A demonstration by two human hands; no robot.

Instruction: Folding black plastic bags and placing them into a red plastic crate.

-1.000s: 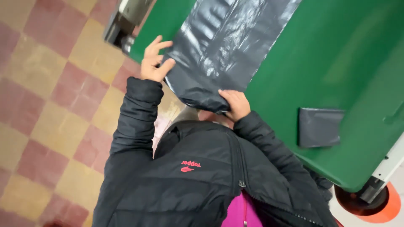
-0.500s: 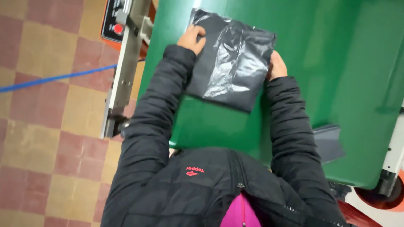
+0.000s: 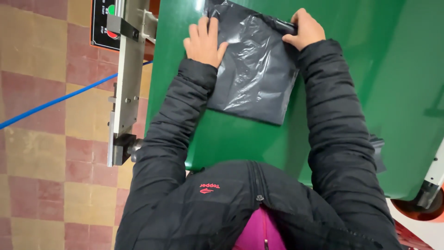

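Two bare hands are working on one folded black plastic bag [image 3: 252,65] that is lying flat on a green conveyor belt [image 3: 370,92]. The left hand [image 3: 204,42] is resting palm down on the bag's left edge, fingers extended and slightly spread, pressing rather than gripping; nothing is enclosed in it. The right hand [image 3: 304,30] is sitting at the bag's upper right corner with the fingers curled inward, pinching a bunched strip of the plastic there. The bag is lying between the two forearms, its glossy surface wrinkled and reflecting light, its lower edge forming a straight fold near the person's chest. Both arms are wearing the sleeves of a black quilted jacket [image 3: 222,208], with a magenta garment [image 3: 261,234] showing at the open zip. To the left of the belt, a grey metal frame rail [image 3: 127,78] is running alongside it, carrying a black control panel [image 3: 102,23] with coloured buttons at its upper end. A blue line [image 3: 51,104] is crossing the red and tan checkered tile floor [image 3: 41,162] beyond the rail. At the lower right, an orange roller end [image 3: 416,210] is showing just under the belt's corner, beside a white bracket [image 3: 434,173].
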